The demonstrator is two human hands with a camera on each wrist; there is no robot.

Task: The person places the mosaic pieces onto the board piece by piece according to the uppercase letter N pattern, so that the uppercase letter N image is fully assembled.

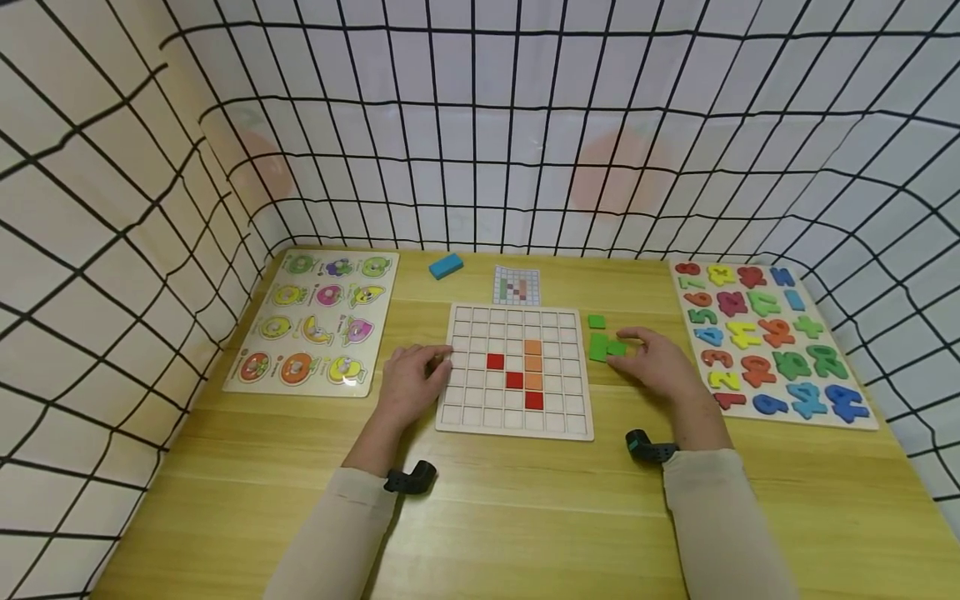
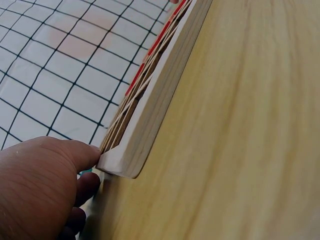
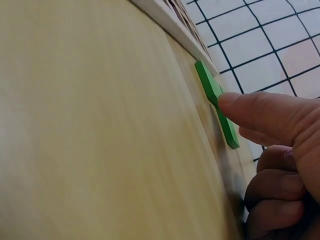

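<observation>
A pale wooden grid board point(image 1: 468, 421) lies flat in the middle, with red squares point(image 1: 513, 380) and a column of orange squares point(image 1: 533, 363) set in its cells. Against the board's left edge rests my left hand point(image 1: 411, 379); its thumb touches the board's corner in the left wrist view. To the right of the board lie green square tiles point(image 1: 597, 347). My right hand point(image 1: 654, 362) has thumb and forefinger around one green tile point(image 1: 616, 348), pinching it at table level. In the right wrist view the thumb meets the green tiles point(image 3: 227, 127), and the other fingers are curled.
A small printed pattern card point(image 1: 517, 286) lies behind the board, near a blue block point(image 1: 446, 266). A fruit picture board point(image 1: 360, 325) stands to the left, a number and letter puzzle board point(image 1: 750, 350) to the right. Black wire mesh point(image 1: 474, 125) encloses the table's back and sides.
</observation>
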